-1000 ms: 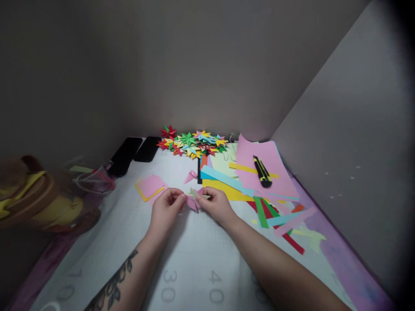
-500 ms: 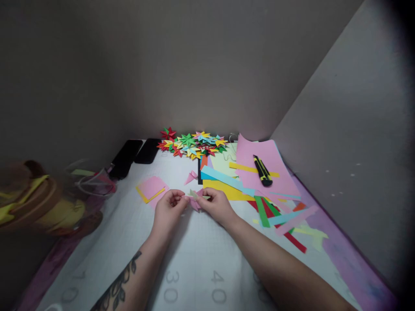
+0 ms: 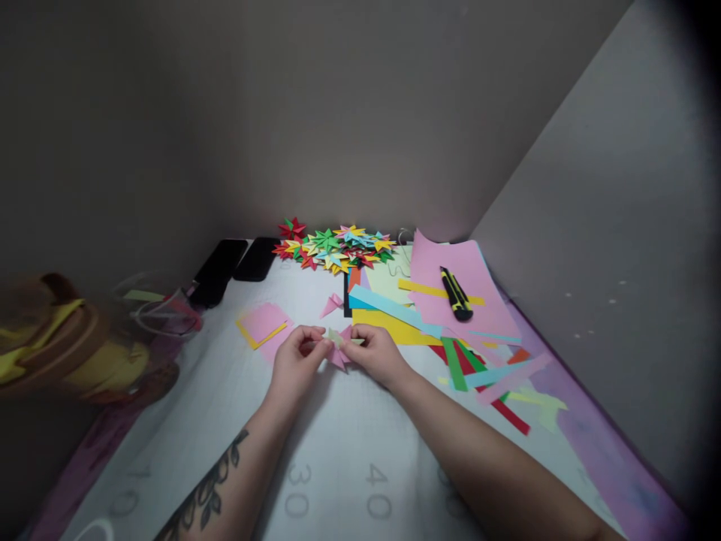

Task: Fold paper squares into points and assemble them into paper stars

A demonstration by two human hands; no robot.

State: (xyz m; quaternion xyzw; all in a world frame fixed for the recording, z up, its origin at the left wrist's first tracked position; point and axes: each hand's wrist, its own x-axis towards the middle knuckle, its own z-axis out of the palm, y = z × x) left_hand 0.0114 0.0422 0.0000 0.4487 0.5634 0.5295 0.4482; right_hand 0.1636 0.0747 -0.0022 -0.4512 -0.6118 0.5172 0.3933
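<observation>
Between my hands is a folded paper star in pink and pale green, its points fanning out. My left hand pinches its left side with thumb and forefinger. On the opposite side, the thumb and fingers of my right hand close on the star too; parts of it are hidden behind the fingertips. Just beyond lies a small folded pink paper piece. Left of my left hand are pink paper squares with a yellow one showing at the edge.
Many finished paper stars are heaped by the back wall. On the right, a box cutter rests on a pink sheet, near scattered paper strips. Two black phones and a brown-and-yellow bag-like object are at left.
My left fingers have shifted slightly on the star, and more of its pink and green points show. Both hands stay in nearly the same place.
</observation>
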